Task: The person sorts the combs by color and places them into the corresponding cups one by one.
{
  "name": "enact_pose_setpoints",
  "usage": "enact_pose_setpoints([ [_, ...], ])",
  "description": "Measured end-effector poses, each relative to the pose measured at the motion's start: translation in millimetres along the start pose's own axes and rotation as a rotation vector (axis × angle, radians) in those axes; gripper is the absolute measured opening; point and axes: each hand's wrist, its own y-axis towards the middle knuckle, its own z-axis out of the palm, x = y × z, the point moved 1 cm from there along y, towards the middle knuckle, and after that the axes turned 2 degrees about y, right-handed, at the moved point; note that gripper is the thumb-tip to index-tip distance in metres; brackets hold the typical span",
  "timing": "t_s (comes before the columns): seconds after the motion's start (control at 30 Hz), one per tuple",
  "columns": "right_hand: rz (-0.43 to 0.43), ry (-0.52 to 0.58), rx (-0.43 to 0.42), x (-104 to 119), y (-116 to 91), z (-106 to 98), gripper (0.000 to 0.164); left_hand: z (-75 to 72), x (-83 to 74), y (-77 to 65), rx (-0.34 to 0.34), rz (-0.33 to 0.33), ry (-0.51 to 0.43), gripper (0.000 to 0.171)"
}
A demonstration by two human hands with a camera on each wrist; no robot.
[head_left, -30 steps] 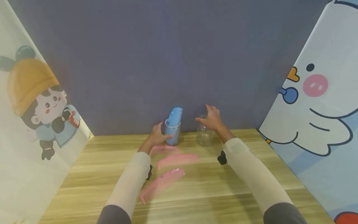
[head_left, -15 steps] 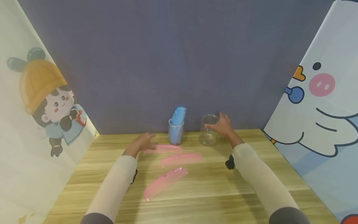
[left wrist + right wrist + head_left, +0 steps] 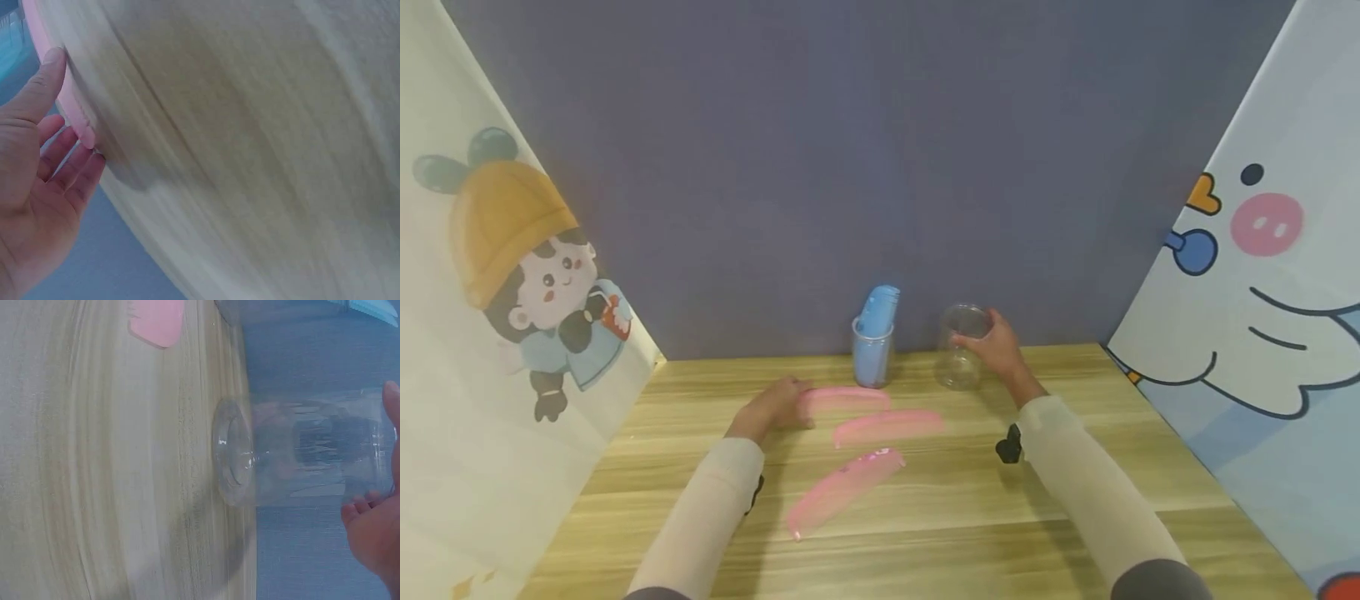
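Three pink combs lie on the wooden table: a far comb [image 3: 850,398], a middle comb [image 3: 887,426] and a near comb [image 3: 844,492]. My left hand [image 3: 778,404] is at the left end of the far one; in the left wrist view its thumb and curled fingers [image 3: 81,178] close about the comb's end [image 3: 75,115]. A clear plastic cup [image 3: 957,362] stands upright at the back. My right hand [image 3: 997,346] grips it near the rim from the right, thumb in front. In the right wrist view nothing shows inside this cup [image 3: 300,450].
Left of it, another clear cup [image 3: 871,367] holds light blue combs [image 3: 879,310] that lean up and to the right. A dark back panel [image 3: 865,167] rises directly behind both cups. Printed cartoon panels flank the table [image 3: 955,533].
My left hand has left the side of the cup with the blue combs and come down left onto the far pink comb's end. My right hand has settled around the clear cup.
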Motion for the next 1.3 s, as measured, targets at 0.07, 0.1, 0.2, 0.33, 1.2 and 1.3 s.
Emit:
enact_pose_setpoints([
  [0.07, -0.006, 0.007, -0.002, 0, 0, 2, 0.112, 0.6, 2.8, -1.2, -0.011, -0.022, -0.015, 0.071],
  [0.1, -0.008, 0.010, -0.003, 0, 0, 2, 0.111, 0.8, 4.3, -1.8, -0.025, -0.027, -0.028, 0.067],
  [0.2, -0.010, 0.016, -0.007, 1, -2, 3, 0.110, 3.1, 10.1, -2.4, -0.074, -0.017, -0.078, 0.054],
  [0.33, -0.004, 0.012, -0.004, 0, -4, 1, 0.109, 8.9, 16.5, -4.9, -0.115, 0.021, -0.153, 0.044],
  [1.2, -0.025, -0.038, 0.026, -2, -4, -1, 0.113, -2.8, 14.7, 1.1, -0.106, -0.020, -0.342, 0.057],
  [1.3, -0.033, -0.047, 0.026, -2, -4, -1, 0.110, -5.5, 14.1, 3.0, -0.148, -0.003, -0.325, 0.056],
])
